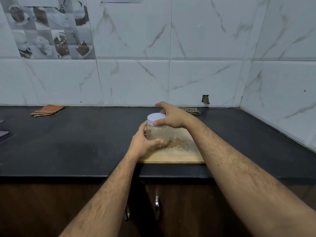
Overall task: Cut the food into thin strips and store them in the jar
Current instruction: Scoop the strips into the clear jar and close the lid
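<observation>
A clear plastic jar (158, 133) stands on a wooden cutting board (179, 153) at the counter's front. Pale food strips lie at the jar's bottom. Its white lid (156, 118) sits on top. My right hand (172, 117) grips the lid from the right, thumb on the near rim and fingers curled over the far side. My left hand (143, 142) wraps around the jar's lower body from the left. Brownish crumbs (178, 144) are scattered on the board right of the jar.
An orange striped cloth (47, 110) lies at the back left of the black counter (77, 142). A checked cloth (190, 110) lies behind my right hand. A grey blade tip (3, 133) shows at the left edge. Tiled walls close the back and right.
</observation>
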